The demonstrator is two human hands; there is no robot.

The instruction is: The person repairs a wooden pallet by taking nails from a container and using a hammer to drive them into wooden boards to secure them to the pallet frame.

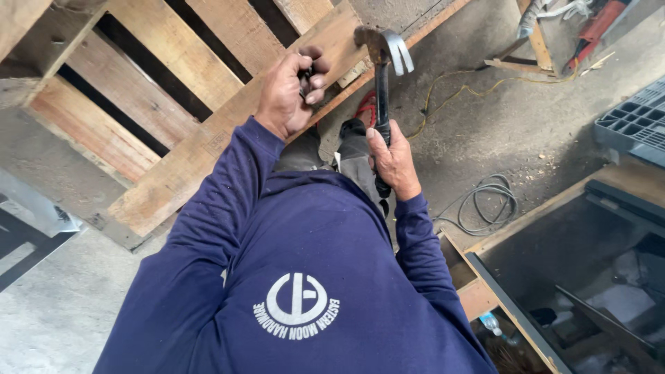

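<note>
My right hand (393,161) grips the black handle of a claw hammer (382,83). Its steel head (385,46) is raised over the edge of a wooden pallet (173,104). My left hand (289,92) rests over the pallet's long front board (208,149), with the fingers curled around a small dark thing, possibly nails, that I cannot make out. Both arms are in dark blue sleeves. My legs and a dark shoe (352,129) show between the hands.
A yellow cord (457,86) and a coiled grey cable (488,201) lie on the concrete floor at the right. A dark plastic crate (634,125) sits at the far right, a wooden-framed box (540,277) at the lower right, and a metal frame (28,221) at the left.
</note>
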